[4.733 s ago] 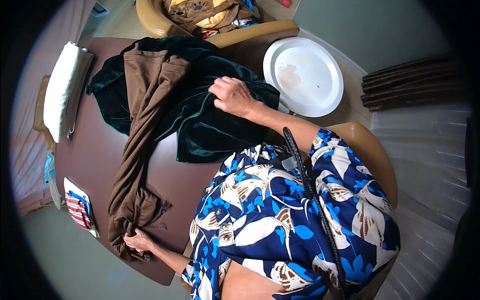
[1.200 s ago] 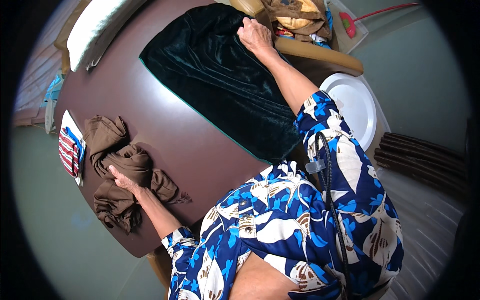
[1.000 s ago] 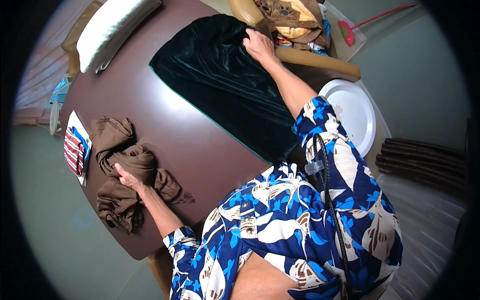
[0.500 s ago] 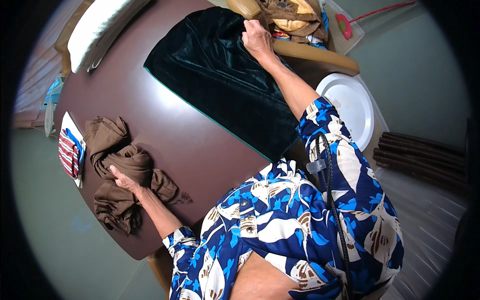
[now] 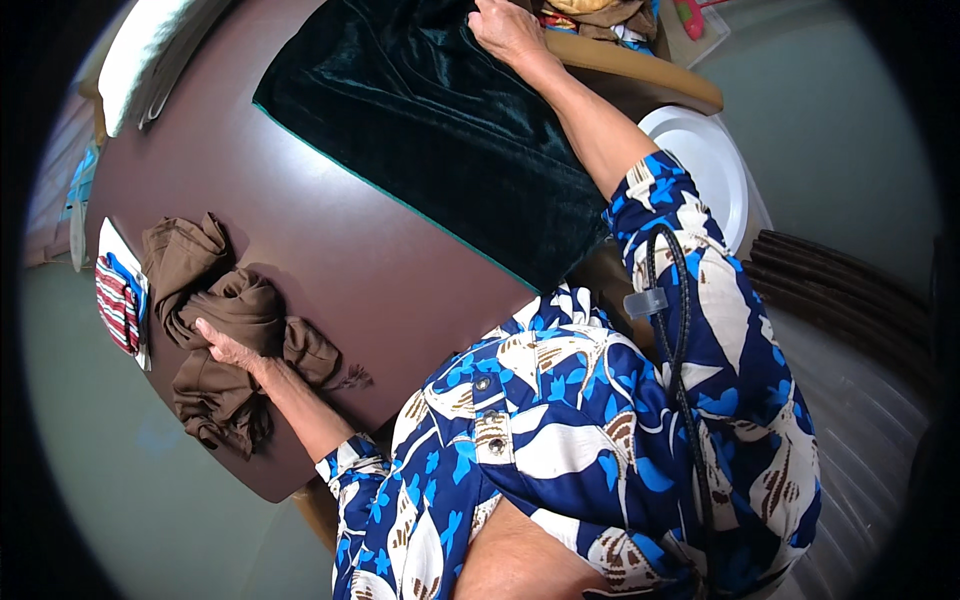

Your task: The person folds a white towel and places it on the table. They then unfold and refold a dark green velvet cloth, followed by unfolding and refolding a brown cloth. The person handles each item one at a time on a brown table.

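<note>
A dark green velvet cloth (image 5: pixel 420 140) with a thin green edging lies spread across the right part of the table. My right hand (image 5: pixel 507 33) is closed on its far right edge, near the top of the view. On the left, a crumpled brown cloth (image 5: pixel 240 305) lies in a loose heap. My left hand (image 5: pixel 228 350) is sunk into its folds, thumb showing on top; the fingers are mostly hidden in the fabric, which they appear to grip.
The dark brown table (image 5: pixel 390 260) has a curved edge. A striped folded cloth (image 5: pixel 118 305) sits at its left edge, white folded fabric (image 5: pixel 150 60) at the far left. Right of it are a tan armrest (image 5: pixel 640 75), a white round lid or basin (image 5: pixel 705 165) and dark rolls (image 5: pixel 830 280).
The whole view has shifted, so the table and cloths appear higher and further left. Both hands keep their places on the same cloths.
</note>
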The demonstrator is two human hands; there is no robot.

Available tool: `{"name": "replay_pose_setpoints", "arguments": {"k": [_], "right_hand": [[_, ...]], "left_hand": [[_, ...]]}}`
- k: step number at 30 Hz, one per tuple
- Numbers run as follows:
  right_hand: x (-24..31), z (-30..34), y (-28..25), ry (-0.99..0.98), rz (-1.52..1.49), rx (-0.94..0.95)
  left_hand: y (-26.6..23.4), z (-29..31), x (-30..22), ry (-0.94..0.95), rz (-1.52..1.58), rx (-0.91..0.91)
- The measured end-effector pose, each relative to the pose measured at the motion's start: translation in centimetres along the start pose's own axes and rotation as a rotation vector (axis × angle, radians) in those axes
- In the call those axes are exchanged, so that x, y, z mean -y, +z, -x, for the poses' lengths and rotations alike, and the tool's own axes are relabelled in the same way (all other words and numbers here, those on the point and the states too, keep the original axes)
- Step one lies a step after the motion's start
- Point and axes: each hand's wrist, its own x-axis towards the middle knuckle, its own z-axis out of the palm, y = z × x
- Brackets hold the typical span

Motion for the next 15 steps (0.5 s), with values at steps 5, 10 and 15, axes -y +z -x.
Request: {"name": "replay_pose_setpoints", "arguments": {"k": [5, 10, 15], "right_hand": [[-2.7, -0.5, 1.5, 0.088, 0.119, 0.230], [-6.3, 1.8, 1.5, 0.036, 0.004, 0.206], [-1.6, 13.9, -6.0, -0.157, -0.226, -0.053]], "left_hand": [[-0.3, -1.3, -3.5, -0.686, 1.066, 0.180], [2.0, -1.9, -1.6, -0.518, 0.903, -0.005], [0.9, -2.2, -2.7, -0.572, 0.802, -0.005]]}}
